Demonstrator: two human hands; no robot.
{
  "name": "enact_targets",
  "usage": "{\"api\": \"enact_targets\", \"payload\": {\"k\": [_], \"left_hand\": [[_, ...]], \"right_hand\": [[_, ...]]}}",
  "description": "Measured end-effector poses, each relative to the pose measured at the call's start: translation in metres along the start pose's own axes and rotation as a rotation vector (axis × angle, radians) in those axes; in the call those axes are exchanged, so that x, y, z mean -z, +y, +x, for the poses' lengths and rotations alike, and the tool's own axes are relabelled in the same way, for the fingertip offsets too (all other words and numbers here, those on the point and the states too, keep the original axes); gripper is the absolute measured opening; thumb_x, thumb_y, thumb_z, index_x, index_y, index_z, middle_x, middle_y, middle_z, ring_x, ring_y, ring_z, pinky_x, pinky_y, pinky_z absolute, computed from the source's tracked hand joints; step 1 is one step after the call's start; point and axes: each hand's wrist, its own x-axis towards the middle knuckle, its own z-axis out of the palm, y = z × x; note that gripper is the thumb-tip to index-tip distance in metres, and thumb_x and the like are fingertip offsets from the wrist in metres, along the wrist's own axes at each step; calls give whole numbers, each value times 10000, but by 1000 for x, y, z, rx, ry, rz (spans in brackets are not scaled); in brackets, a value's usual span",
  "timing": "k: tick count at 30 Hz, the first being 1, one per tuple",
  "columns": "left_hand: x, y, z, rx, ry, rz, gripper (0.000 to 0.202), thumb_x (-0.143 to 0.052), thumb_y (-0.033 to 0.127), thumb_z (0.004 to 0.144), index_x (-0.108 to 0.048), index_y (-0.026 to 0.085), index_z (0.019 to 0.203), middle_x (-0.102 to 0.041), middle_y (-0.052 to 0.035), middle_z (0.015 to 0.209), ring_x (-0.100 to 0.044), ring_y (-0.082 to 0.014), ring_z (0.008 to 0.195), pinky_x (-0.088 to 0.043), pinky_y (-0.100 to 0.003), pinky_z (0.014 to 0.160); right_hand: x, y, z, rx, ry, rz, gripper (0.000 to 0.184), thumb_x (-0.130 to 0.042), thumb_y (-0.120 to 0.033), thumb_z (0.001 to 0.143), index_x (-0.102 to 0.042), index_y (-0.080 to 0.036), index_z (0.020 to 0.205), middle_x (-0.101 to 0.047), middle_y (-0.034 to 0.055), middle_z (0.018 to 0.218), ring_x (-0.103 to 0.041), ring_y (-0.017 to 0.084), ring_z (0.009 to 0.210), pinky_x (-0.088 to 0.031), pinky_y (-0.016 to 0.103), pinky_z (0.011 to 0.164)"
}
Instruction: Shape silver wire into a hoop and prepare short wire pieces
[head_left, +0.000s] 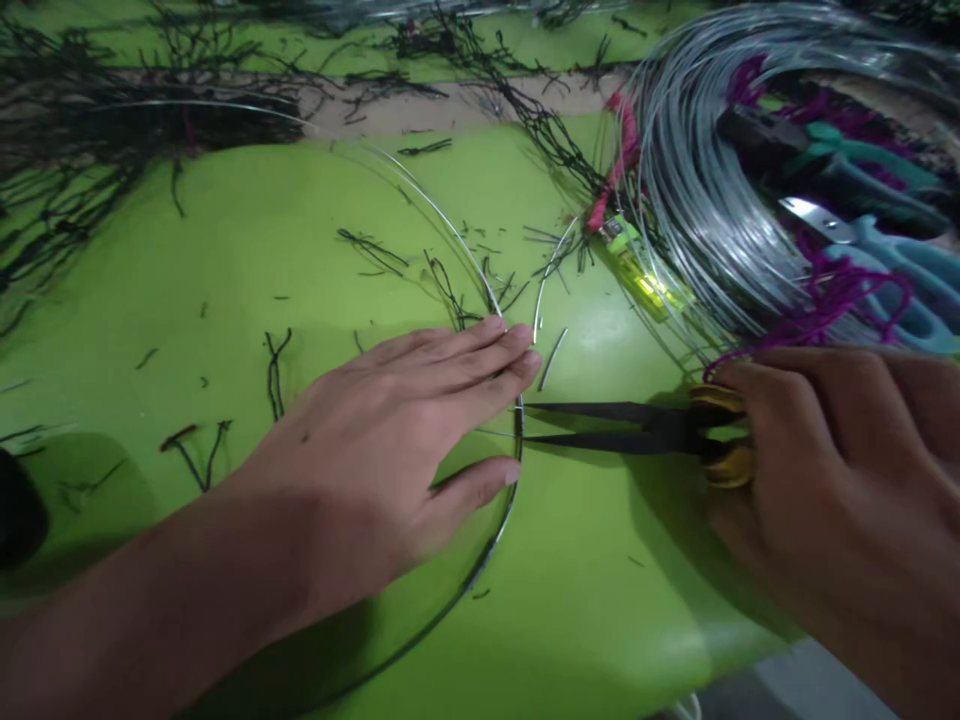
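Note:
A thin curved metal wire arcs across the green surface, its lower stretch dark. My left hand holds it down, fingers straight and together across it, the thumb tip on it lower down. My right hand is wrapped around the yellow handles of black long-nose pliers. The pliers' jaws are parted, and both tips touch or nearly touch the wire between my left thumb and fingers. A short thin strand pokes out left of the wire there. Two loose wire pieces, one longer and one short, lie nearby.
At upper right lies a big coil of silver wire, with blue-handled scissors, green-handled pliers and purple cord. A yellow-green lighter is beside it. Dark netting spreads at upper left; black cord scraps dot the green surface.

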Motion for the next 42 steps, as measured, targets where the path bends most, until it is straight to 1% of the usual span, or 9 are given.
{"api": "enact_targets", "payload": {"k": [7, 16, 19, 24, 28, 31, 35, 38, 42], "left_hand": [[0, 0, 0, -7, -11, 5, 612, -432, 536, 1079, -375, 276, 1631, -335, 58, 1687, -375, -232, 1567, -279, -433, 1340], [-3, -2, 0, -17, 8, 37, 600, -449, 533, 1076, -391, 286, 1620, -353, 84, 1679, -383, -196, 1563, -280, -401, 1331], [-1, -2, -1, -14, 21, 46, 592, -445, 534, 1076, -394, 295, 1616, -359, 81, 1676, -399, -198, 1555, -315, -432, 1318], [2, 0, -2, 5, 18, 58, 567, -478, 503, 1076, -422, 287, 1597, -388, 57, 1667, -420, -197, 1543, -365, -480, 1291], [0, -1, -1, 10, 23, 26, 581, -494, 524, 1066, -427, 289, 1594, -399, 47, 1666, -424, -213, 1542, -360, -501, 1290], [-1, -1, -1, 20, 19, 6, 580, -502, 523, 1062, -432, 295, 1591, -392, 51, 1668, -423, -218, 1543, -359, -506, 1290], [0, 0, -2, 24, 48, 6, 577, -512, 541, 1050, -451, 318, 1578, -417, 80, 1649, -444, -207, 1530, -384, -517, 1277], [-1, -1, -1, 16, 62, 9, 564, -515, 538, 1046, -479, 313, 1562, -445, 86, 1628, -468, -198, 1515, -403, -504, 1268], [-4, -2, -1, 8, 80, 15, 567, -510, 541, 1046, -469, 325, 1569, -419, 102, 1638, -450, -183, 1525, -388, -459, 1283]], "right_hand": [[1, 7, 5, 97, 7, 56, 388, -525, -156, 744, -641, -65, 1103, -599, 183, 1023, -591, 395, 954, -549, 478, 721], [-2, 7, 3, 66, 8, 66, 395, -523, -176, 750, -647, -65, 1108, -617, 202, 1070, -593, 409, 947, -551, 512, 769], [-1, 7, 3, 72, 6, 58, 383, -521, -167, 748, -651, -73, 1096, -618, 199, 1058, -595, 401, 928, -544, 495, 728], [0, 7, 4, 71, 7, 65, 393, -533, -162, 734, -659, -60, 1092, -616, 203, 1059, -601, 415, 938, -543, 505, 747], [-1, 8, 2, 76, 14, 55, 339, -517, -168, 783, -657, -72, 1077, -620, 197, 1062, -601, 401, 929, -536, 495, 758], [-2, 9, 1, 86, 9, 55, 327, -521, -185, 811, -655, -66, 1085, -618, 201, 1070, -595, 402, 935, -534, 498, 771], [-2, 11, 1, 83, 11, 33, 329, -522, -195, 793, -646, -93, 1080, -613, 183, 1050, -587, 394, 924, -523, 483, 742], [-2, 11, 2, 86, 5, 19, 309, -519, -207, 775, -634, -123, 1049, -604, 168, 1024, -579, 383, 912, -519, 475, 731], [-3, 10, 3, 67, -9, 24, 344, -529, -211, 744, -618, -135, 1068, -597, 155, 1028, -577, 373, 934, -500, 446, 691]]}}
